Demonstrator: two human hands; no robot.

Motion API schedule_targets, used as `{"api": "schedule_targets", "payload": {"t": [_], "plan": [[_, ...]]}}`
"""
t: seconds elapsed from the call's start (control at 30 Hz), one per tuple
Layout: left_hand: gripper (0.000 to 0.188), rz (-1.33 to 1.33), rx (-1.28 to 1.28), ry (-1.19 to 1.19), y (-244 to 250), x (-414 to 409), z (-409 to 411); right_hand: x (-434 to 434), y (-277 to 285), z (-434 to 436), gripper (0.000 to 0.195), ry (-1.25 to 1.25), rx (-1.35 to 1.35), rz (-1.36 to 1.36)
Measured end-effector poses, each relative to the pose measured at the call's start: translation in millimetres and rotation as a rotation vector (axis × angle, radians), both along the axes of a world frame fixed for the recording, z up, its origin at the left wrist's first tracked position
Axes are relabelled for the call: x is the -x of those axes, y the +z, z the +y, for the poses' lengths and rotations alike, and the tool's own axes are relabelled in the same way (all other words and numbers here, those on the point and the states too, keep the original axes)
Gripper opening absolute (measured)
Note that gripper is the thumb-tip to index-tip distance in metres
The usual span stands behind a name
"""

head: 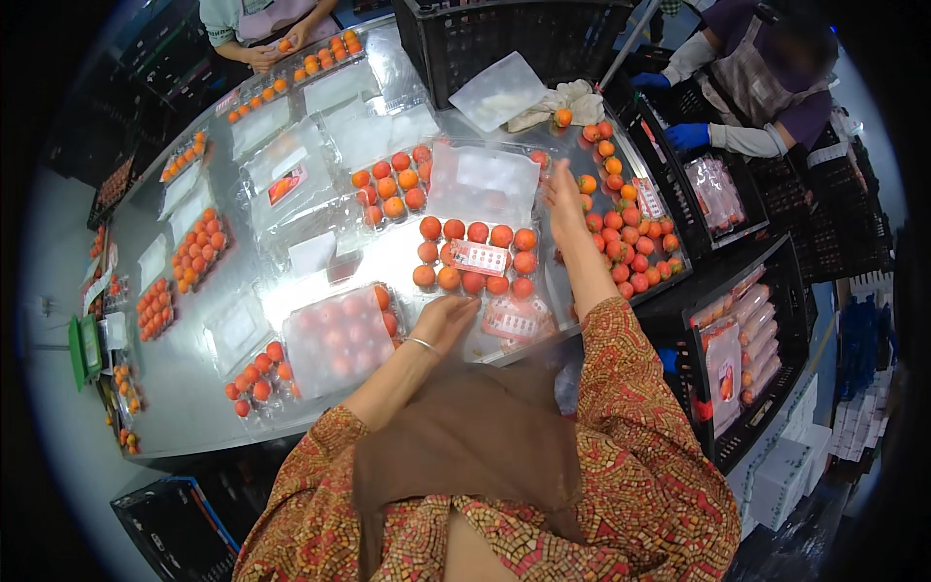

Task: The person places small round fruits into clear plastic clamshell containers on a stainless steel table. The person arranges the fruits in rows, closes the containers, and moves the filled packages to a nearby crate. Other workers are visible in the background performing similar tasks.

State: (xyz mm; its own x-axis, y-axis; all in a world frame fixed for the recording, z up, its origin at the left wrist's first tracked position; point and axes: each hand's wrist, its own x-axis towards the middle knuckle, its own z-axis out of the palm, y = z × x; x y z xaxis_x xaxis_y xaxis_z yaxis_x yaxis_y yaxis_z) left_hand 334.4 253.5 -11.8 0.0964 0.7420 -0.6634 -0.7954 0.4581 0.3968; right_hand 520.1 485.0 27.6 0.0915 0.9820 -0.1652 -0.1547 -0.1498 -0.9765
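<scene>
A clear plastic clamshell tray point(474, 254) of red-orange persimmons lies open before me, its hinged lid point(483, 185) raised at the far side. A printed card point(478, 256) rests on the fruit. My left hand point(445, 320) is at the tray's near edge with fingers extended; whether it touches the plastic is unclear. At the right side, my right hand point(564, 198) is beside the lid's edge, palm turned inward and holding nothing visible. A stack of printed cards point(518, 320) lies by the tray's near right corner. Left of my left forearm sits a filled tray point(338, 342) under a cloudy sheet.
Loose persimmons point(629, 244) fill the table's right end. Another filled tray point(389, 185) and empty clamshells point(291, 174) cover the metal table point(182, 407). Black crates point(756, 364) flank the right. Co-workers' gloved hands point(687, 136) and bare hands point(273, 54) appear across and right.
</scene>
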Motion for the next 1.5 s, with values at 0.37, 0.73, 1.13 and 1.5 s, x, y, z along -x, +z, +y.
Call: {"api": "schedule_targets", "payload": {"t": [0.37,0.73,1.13,1.5], "plan": [[0.023,-0.112,0.015,0.157,-2,-20,21,-22,-8,-101,0.061,0.082,-0.427,-0.836],[0.023,0.292,0.088,0.411,-31,-7,32,-13,-14,-156,0.061,-0.089,-0.370,-0.868],[0.020,0.250,0.117,0.399,-23,-4,35,19,-28,-165,0.029,-0.330,0.633,0.596],[0.018,-0.025,-0.018,0.271,-33,16,38,31,-50,-155,0.013,-0.339,0.303,0.226]]}}
